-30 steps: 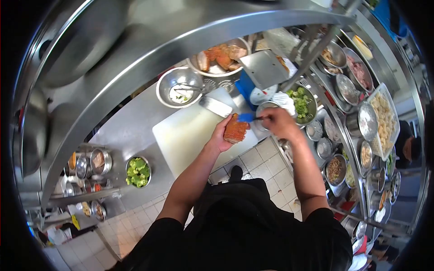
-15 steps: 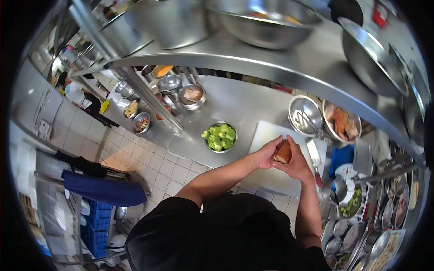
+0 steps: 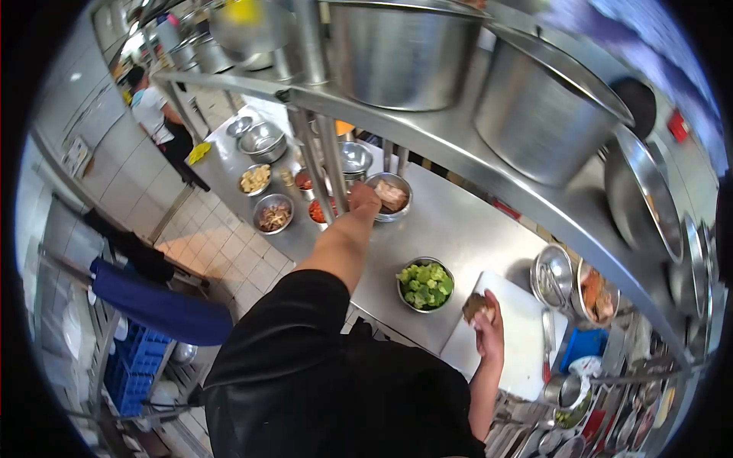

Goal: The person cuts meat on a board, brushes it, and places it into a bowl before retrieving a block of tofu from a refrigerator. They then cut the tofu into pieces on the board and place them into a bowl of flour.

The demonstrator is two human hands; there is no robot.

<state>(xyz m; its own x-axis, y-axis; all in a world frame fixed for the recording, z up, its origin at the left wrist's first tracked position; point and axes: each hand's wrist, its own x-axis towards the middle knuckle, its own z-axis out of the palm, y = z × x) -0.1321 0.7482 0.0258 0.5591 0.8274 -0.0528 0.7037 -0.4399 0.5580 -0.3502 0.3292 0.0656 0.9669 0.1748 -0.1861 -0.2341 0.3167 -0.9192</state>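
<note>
Head view: right hand (image 3: pixel 491 330) clasps dark-brown, pale-patched meat (image 3: pixel 475 307), left hand (image 3: pixel 365 198) apart, grip unclear.

One right hand (image 3: pixel 492 328) is holding one piece of meat (image 3: pixel 477 308); one left hand (image 3: pixel 364 197) is showing right by one bowl of meat (image 3: pixel 393 218). One white board (image 3: pixel 513 336) is carrying one knife (image 3: pixel 547 336). One bowl of broccoli (image 3: pixel 424 310) is sitting nearby. Beyond the board, two bowls (image 3: pixel 553 252) are standing, one holding one whisk (image 3: pixel 548 282). One shelf (image 3: pixel 458 139) is bearing two large pots (image 3: pixel 408 61). One other person (image 3: pixel 153 111) is standing farther off.
</note>
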